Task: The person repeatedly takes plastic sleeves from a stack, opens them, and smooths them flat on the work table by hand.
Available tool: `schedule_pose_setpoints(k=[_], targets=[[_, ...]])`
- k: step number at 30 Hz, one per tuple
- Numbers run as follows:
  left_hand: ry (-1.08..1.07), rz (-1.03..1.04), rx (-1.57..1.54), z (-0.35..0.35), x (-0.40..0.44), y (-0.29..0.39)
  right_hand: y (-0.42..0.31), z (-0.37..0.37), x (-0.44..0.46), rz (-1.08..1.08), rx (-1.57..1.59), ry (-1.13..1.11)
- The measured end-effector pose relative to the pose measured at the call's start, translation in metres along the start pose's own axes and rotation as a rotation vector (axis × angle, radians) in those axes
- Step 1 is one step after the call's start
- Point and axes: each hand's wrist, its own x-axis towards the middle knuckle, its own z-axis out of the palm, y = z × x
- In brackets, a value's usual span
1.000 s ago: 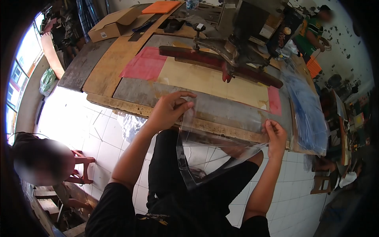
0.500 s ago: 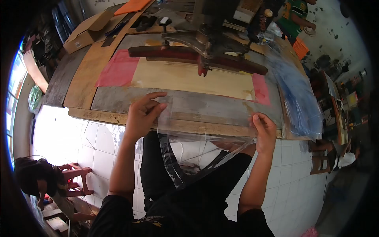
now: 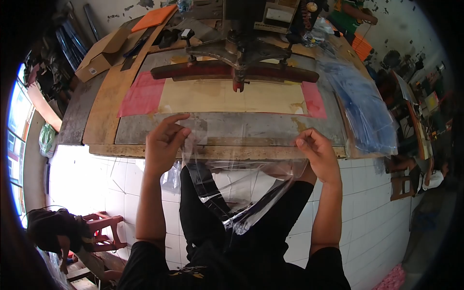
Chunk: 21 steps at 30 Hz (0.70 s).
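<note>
A clear plastic sheet (image 3: pixel 241 186) hangs between my two hands, in front of the work table's edge, with its lower part sagging over my lap. My left hand (image 3: pixel 166 145) pinches its upper left corner between thumb and fingers. At the upper right corner, my right hand (image 3: pixel 316 150) also has thumb and fingers closed on the sheet. Beyond them, a cream sheet with pink ends (image 3: pixel 232 99) lies on the grey metal plate (image 3: pixel 222 125), under the dark red bar (image 3: pixel 208 70) of a press.
Blue-tinted clear plastic sheets (image 3: pixel 360 106) are piled at the table's right. An open cardboard box (image 3: pixel 102 54) and an orange folder (image 3: pixel 153 18) sit at the back left. People are at the lower left, upper right and right edge; a red stool (image 3: pixel 104 232) stands lower left.
The view has shifted, so the press and table appear further left. The plastic sheet's lower part has bunched and narrowed as it hangs. Both hands still hold it.
</note>
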Motion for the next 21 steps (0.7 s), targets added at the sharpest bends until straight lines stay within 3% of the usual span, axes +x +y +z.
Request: schedule_pose_setpoints(k=[2,14,21], targets=[[-0.022,0.002,0.099,-0.008,0.004,0.009,-0.004,0.004,-0.001,-0.02,0.043,-0.016],[-0.164,-0.066,0.037,-0.034,0.011,0.03,-0.03,-0.007,0.004,-0.092,-0.006,-0.179],[-0.117,0.027,0.026,-0.03,0.001,0.026,-0.03,0.003,0.0,0.046,0.091,-0.165]])
